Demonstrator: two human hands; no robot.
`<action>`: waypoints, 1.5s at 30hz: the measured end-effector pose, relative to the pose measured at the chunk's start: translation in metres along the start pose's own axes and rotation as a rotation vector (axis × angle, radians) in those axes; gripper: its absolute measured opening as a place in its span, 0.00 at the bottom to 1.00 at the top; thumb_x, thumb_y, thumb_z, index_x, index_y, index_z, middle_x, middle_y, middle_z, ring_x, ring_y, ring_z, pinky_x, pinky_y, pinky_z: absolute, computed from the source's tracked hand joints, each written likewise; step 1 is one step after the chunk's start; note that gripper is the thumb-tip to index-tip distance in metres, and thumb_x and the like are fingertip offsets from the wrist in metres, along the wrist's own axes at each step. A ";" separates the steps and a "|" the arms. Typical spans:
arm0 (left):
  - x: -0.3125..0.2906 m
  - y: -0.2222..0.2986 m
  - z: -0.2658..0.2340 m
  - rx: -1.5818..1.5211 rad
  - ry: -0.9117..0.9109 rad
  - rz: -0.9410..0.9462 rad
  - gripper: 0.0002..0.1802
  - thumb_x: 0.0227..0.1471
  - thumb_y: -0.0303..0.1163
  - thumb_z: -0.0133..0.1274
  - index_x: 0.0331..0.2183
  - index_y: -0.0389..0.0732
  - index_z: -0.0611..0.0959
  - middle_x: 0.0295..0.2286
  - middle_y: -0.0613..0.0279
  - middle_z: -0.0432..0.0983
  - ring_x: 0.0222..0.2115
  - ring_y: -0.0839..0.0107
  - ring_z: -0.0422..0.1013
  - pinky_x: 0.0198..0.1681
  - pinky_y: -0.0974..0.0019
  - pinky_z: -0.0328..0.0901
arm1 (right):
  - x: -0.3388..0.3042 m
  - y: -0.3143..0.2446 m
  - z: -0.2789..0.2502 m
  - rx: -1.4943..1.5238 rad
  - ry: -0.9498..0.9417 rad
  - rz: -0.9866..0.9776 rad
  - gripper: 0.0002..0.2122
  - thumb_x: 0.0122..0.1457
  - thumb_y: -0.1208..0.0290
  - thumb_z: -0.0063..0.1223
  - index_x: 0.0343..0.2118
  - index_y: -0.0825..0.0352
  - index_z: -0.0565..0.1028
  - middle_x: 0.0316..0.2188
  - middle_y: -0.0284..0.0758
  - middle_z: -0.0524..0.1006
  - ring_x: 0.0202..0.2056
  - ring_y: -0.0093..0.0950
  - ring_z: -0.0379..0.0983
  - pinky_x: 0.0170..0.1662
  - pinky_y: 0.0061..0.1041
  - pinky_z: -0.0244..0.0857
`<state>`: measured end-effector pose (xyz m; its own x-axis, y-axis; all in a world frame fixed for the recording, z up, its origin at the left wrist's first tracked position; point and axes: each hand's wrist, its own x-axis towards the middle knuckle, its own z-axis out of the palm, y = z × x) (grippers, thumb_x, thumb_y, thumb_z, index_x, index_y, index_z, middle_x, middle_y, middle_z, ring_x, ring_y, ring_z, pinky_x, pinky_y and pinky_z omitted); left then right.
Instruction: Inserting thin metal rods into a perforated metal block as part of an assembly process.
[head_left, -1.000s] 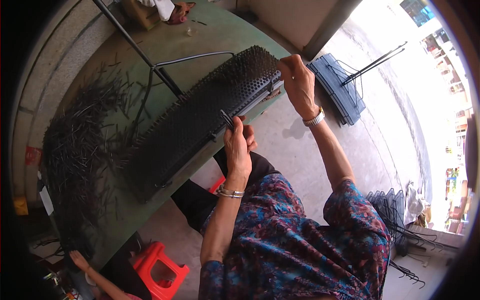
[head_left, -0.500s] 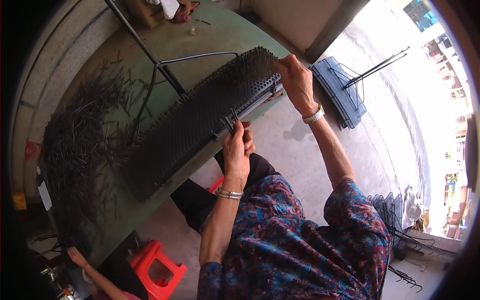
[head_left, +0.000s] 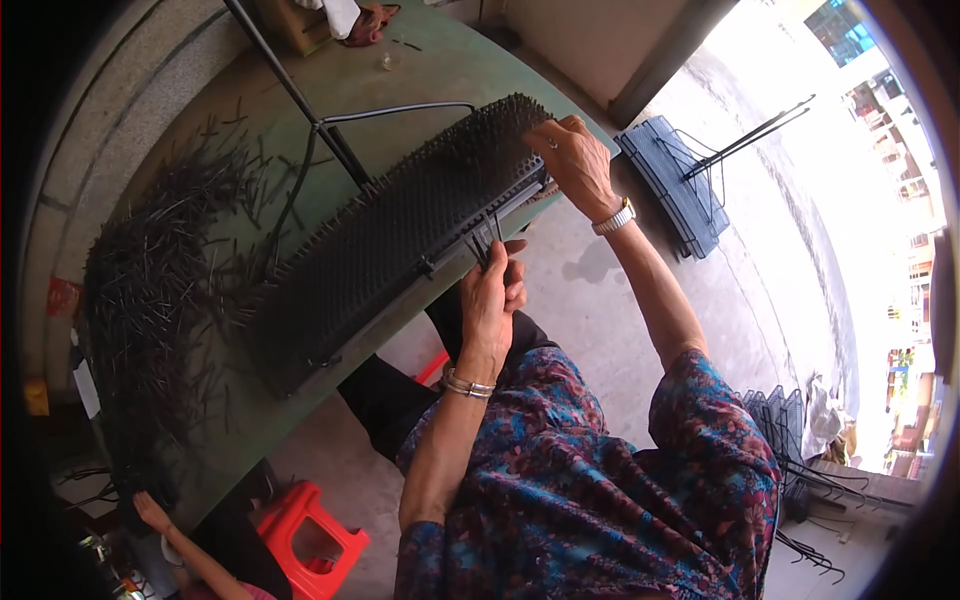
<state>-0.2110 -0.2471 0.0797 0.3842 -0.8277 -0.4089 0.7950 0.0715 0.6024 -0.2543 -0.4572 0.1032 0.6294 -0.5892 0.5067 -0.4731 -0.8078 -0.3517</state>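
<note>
A long black perforated rack [head_left: 390, 240] lies slantwise across the green table, thin dark rods standing up in its far side and right end. My left hand [head_left: 490, 300] is closed around a few short dark rods [head_left: 482, 245], which poke up past the thumb just in front of the rack's near edge. At the rack's right end my right hand [head_left: 582, 168] reaches over the holes with its fingers pinched together by the standing rods. Whatever is between those fingertips is too small to make out. Left of the rack spreads a heap of loose dark rods [head_left: 150, 310].
A black metal frame [head_left: 285, 85] rises behind the rack on the green table [head_left: 470, 60]. Another person's hand [head_left: 155, 512] rests at the heap's near end. A red stool [head_left: 350, 545] stands below. Stacked blue-grey racks [head_left: 670, 185] and wire racks [head_left: 775, 415] are on the right.
My right hand has shifted left, from beside the rack's end to over its holes. My left hand, still holding the rods, has slid a little to the right.
</note>
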 end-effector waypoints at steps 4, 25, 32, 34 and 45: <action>-0.001 0.001 0.000 0.003 0.026 -0.003 0.18 0.62 0.42 0.46 0.40 0.35 0.77 0.18 0.73 0.61 0.16 0.86 0.51 0.18 0.78 0.45 | -0.017 -0.023 -0.023 0.234 -0.191 0.148 0.12 0.58 0.60 0.54 0.32 0.65 0.79 0.25 0.36 0.76 0.26 0.30 0.72 0.29 0.30 0.64; 0.006 0.009 0.003 0.079 0.034 -0.066 0.16 0.62 0.43 0.46 0.38 0.40 0.79 0.22 0.68 0.72 0.15 0.86 0.57 0.15 0.81 0.48 | -0.014 -0.029 -0.045 0.853 -0.536 0.315 0.06 0.59 0.74 0.51 0.33 0.71 0.72 0.23 0.32 0.77 0.27 0.21 0.76 0.33 0.20 0.69; 0.015 0.001 -0.009 0.069 0.013 -0.050 0.15 0.62 0.45 0.44 0.36 0.43 0.73 0.17 0.72 0.64 0.12 0.86 0.51 0.14 0.79 0.44 | 0.012 -0.035 -0.035 0.475 -0.031 0.172 0.05 0.58 0.73 0.51 0.33 0.68 0.72 0.23 0.33 0.79 0.27 0.19 0.77 0.31 0.19 0.67; 0.015 -0.001 -0.005 0.047 0.043 -0.072 0.15 0.63 0.45 0.44 0.35 0.43 0.72 0.17 0.72 0.62 0.12 0.86 0.51 0.14 0.78 0.43 | 0.015 -0.026 -0.024 0.469 -0.022 0.145 0.05 0.58 0.72 0.51 0.33 0.68 0.72 0.23 0.33 0.79 0.27 0.20 0.77 0.31 0.20 0.67; 0.005 0.001 0.007 0.092 0.061 -0.001 0.17 0.63 0.44 0.44 0.37 0.40 0.77 0.17 0.73 0.64 0.15 0.84 0.56 0.16 0.78 0.50 | 0.030 -0.016 -0.021 0.365 -0.127 0.061 0.06 0.57 0.72 0.50 0.32 0.69 0.72 0.22 0.35 0.79 0.28 0.24 0.78 0.32 0.22 0.68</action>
<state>-0.2111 -0.2548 0.0830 0.4135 -0.7920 -0.4492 0.7501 0.0167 0.6611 -0.2408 -0.4614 0.1407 0.6891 -0.6155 0.3826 -0.2761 -0.7110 -0.6467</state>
